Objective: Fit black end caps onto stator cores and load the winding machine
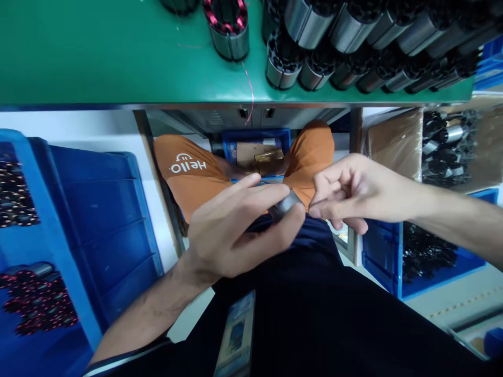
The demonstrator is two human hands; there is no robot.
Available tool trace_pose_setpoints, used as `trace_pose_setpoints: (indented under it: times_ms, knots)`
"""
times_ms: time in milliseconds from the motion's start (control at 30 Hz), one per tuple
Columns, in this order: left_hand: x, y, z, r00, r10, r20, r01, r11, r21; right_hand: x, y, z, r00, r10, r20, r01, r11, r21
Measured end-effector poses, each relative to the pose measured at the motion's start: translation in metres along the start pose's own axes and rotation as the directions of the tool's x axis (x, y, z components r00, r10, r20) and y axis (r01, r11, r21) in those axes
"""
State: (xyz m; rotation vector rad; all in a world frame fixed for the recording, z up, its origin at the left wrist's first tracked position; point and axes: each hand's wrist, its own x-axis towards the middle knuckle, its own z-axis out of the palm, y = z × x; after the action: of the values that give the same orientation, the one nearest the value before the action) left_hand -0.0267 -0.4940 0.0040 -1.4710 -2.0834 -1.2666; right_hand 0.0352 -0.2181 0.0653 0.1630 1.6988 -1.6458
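Observation:
My left hand (245,228) is wrapped round a motor stator (285,206), above my lap. Only part of its grey metal side shows between the thumb and fingers; the rest is hidden. Close to the stator's right side, my right hand (349,193) is closed in a pinch, thumb against forefinger. What is in that pinch is too small to make out. On the green table stands a stator wound with red wire (228,29), and a loose red wire end (250,91) hangs over the table's front edge.
Rows of stators with black ends (285,60) stand at the right of the green table (118,52). Blue bins (102,204) with wound stators (39,301) are at the left. On the right are a blue bin of black parts (428,254) and a plastic-lined carton (393,141).

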Motion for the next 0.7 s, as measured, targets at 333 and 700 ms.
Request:
trace_pose_setpoints:
  times_ms: [333, 700]
  knots:
    - [0.031, -0.038, -0.038, 0.903, -0.407, -0.136, 0.421, 0.902, 0.096, -0.03, 0.01, -0.016, 0.825, -0.467, -0.316, 0.124, 0.697, -0.706]
    - [0.063, -0.146, -0.036, 0.882, -0.34, -0.328, 0.456, 0.793, 0.404, -0.019, 0.097, 0.027, 0.993, -0.078, -0.085, 0.024, 0.858, -0.513]
